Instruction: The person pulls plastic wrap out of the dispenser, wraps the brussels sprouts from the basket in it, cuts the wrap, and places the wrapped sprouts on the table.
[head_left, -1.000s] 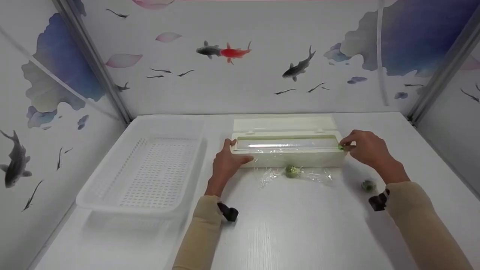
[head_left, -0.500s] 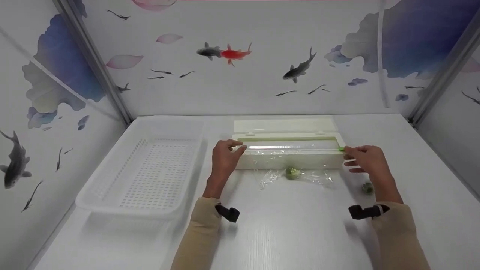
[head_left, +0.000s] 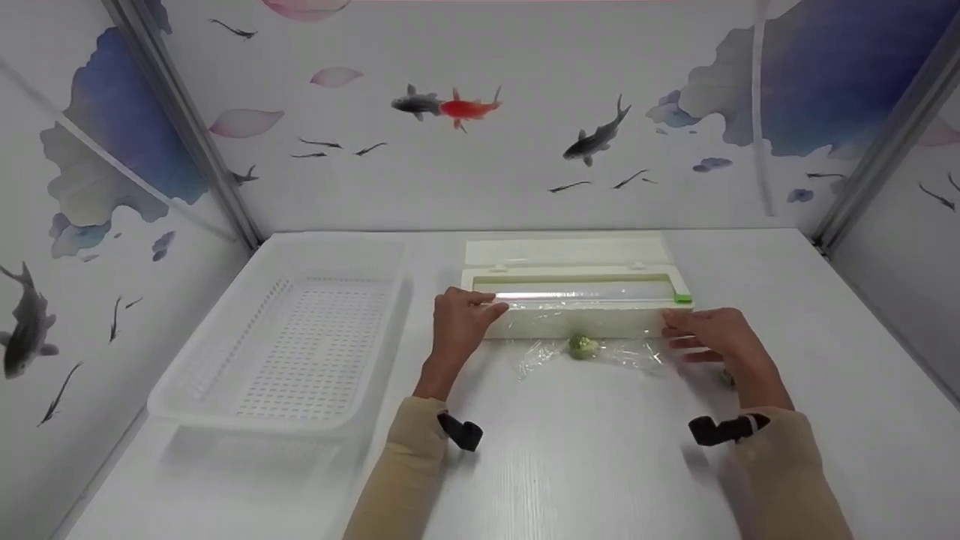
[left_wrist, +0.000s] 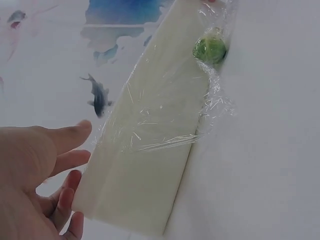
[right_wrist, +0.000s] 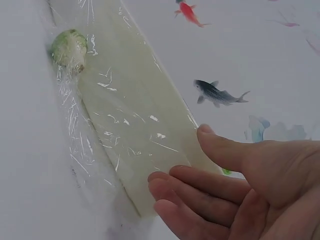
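Note:
A cream cling film dispenser (head_left: 592, 323) lies on the table with its lid (head_left: 564, 251) tipped back. Clear cling film (left_wrist: 215, 95) hangs over its front, and a Brussels sprout (head_left: 583, 346) lies under or in the film at the front edge. My left hand (head_left: 459, 322) is at the dispenser's left end, thumb and fingers apart around the film's edge in the left wrist view. My right hand (head_left: 712, 334) is at the right front corner, fingers spread and slightly bent, thumb raised. Whether either hand touches the film is unclear. A green slider (head_left: 682, 298) sits at the right end of the cutter rail.
To the left stands a white perforated basket (head_left: 307, 352). A second Brussels sprout (head_left: 727, 377) lies mostly hidden behind my right hand. Patterned panels (head_left: 517, 180) enclose the table at the back and sides.
My right hand has let go of the green slider and moved left and down to the dispenser's front. My left hand has shifted from the dispenser's left end inward to the right.

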